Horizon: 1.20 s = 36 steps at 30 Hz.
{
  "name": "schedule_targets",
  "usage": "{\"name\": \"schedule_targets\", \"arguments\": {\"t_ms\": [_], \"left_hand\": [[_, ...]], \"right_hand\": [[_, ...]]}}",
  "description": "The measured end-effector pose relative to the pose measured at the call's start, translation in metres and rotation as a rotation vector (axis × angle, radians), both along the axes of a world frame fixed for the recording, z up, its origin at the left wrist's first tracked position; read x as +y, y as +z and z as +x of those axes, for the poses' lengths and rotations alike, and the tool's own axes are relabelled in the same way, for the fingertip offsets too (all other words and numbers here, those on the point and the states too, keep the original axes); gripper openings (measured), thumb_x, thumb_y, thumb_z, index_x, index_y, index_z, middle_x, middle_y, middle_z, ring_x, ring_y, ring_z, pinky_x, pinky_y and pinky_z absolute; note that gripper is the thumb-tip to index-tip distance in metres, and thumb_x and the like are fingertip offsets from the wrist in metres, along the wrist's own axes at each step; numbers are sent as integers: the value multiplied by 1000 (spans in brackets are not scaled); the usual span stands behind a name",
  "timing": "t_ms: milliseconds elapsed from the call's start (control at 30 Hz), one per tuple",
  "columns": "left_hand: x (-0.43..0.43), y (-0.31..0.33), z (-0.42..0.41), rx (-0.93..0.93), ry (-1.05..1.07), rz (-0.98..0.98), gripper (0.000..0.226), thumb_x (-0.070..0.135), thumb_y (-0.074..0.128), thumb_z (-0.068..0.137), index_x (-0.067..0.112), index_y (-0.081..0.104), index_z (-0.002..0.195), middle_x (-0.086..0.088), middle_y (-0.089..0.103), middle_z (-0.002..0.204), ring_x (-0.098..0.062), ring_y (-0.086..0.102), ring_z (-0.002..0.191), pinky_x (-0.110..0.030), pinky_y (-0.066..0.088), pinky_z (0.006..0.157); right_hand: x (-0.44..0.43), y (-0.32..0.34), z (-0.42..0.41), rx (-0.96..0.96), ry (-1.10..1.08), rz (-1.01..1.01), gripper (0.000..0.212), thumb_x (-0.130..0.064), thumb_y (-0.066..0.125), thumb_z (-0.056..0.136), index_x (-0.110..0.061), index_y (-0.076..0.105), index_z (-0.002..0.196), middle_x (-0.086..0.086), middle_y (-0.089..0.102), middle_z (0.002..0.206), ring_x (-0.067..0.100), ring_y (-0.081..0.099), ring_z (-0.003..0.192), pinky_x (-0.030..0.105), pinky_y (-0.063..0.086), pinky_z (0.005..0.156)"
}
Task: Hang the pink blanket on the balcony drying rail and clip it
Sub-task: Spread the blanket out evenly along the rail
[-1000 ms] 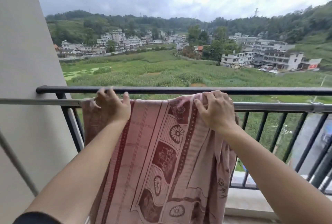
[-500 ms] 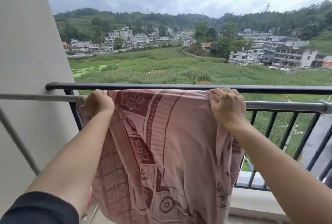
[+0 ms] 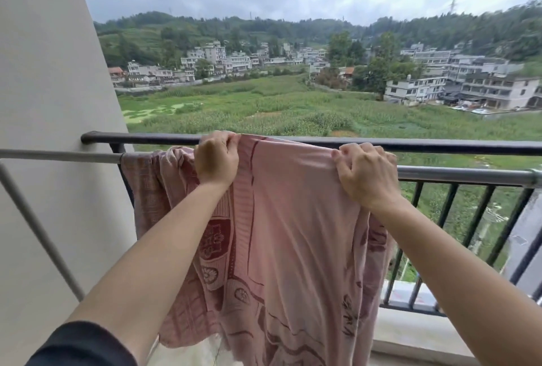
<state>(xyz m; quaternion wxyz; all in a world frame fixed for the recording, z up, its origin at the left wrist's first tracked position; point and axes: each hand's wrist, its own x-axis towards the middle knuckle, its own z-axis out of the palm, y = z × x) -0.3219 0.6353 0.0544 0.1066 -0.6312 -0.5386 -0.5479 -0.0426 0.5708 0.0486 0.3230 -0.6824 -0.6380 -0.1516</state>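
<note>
The pink blanket (image 3: pixel 296 219), with dark red flower and border patterns, hangs over the grey metal drying rail (image 3: pixel 463 175) and falls toward the balcony floor. My left hand (image 3: pixel 216 159) grips its top edge, lifted up to the height of the black railing. My right hand (image 3: pixel 366 173) grips the top edge further right, just above the rail. A bunched part of the blanket drapes on the rail left of my left hand. No clip is in view.
The black balcony railing (image 3: pixel 140 138) with vertical bars runs just behind the drying rail. A beige wall (image 3: pixel 50 101) closes the left side, and a slanted grey support rod (image 3: pixel 38 228) crosses it. Fields and houses lie far beyond.
Both hands have lifted the blanket's top edge higher. My left hand moved right, from the blanket's left end to nearer the middle, leaving a bunched part on the rail.
</note>
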Motion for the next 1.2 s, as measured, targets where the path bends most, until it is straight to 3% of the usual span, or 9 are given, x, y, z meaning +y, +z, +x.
{"name": "schedule_targets", "arguments": {"t_ms": [100,233,333,500,667,833,900,1000,1200], "left_hand": [[4,0,-49,-192,247,-82,29,30,55,97,6,71,94,-16,70,97,-36,61,94,-39,47,80],[-4,-20,-80,150,299,-247,23,26,56,95,10,73,98,-15,69,104,-38,57,101,-43,47,84],[-20,-23,-77,145,252,-235,18,25,60,93,15,75,95,-10,70,107,-35,60,101,-39,48,84],[-37,-30,-96,53,261,-294,22,36,59,92,21,75,95,-6,71,105,-32,58,103,-39,50,84],[-14,-28,-145,-264,385,-240,29,38,57,92,16,61,111,-14,58,119,-33,52,113,-40,42,93],[26,-42,-205,-670,335,-440,82,65,52,86,9,34,144,-14,45,145,-34,43,132,-44,37,107],[36,-51,-225,-731,263,-527,80,69,54,83,5,48,132,-13,60,127,-34,56,116,-42,46,94],[45,-53,-253,-527,48,-472,50,54,56,91,7,61,74,-3,61,63,-23,57,63,-33,42,57],[58,-1,-353,-660,312,-22,35,40,44,101,13,52,80,-3,57,73,-21,56,70,-33,43,67]], "right_hand": [[1,-2,7,-39,-19,-71,58,-61,29,100,-21,61,126,11,64,121,34,56,114,47,37,97],[9,-3,-14,-45,15,-47,42,-42,38,101,-18,61,127,12,63,121,34,55,112,47,37,97],[17,1,-45,-92,171,19,43,-20,45,94,-17,58,134,12,63,125,34,56,114,47,38,99],[33,14,-108,-117,363,-49,39,-37,43,95,-18,64,122,10,66,120,32,59,111,45,43,92],[64,17,-167,-125,460,-143,40,-44,42,97,-19,66,117,8,66,116,32,62,106,39,44,77],[104,21,-234,-2,473,-235,34,-38,43,95,-21,70,107,3,71,109,24,64,96,37,51,75],[122,25,-262,30,474,-312,35,-34,42,96,-16,71,102,5,72,106,24,65,93,41,56,81],[145,34,-301,74,526,-412,35,-33,46,98,-13,74,102,7,74,106,24,67,96,38,56,87],[172,58,-367,85,713,-566,29,-29,56,100,-22,66,127,-1,65,132,11,58,111,23,40,91]]}}
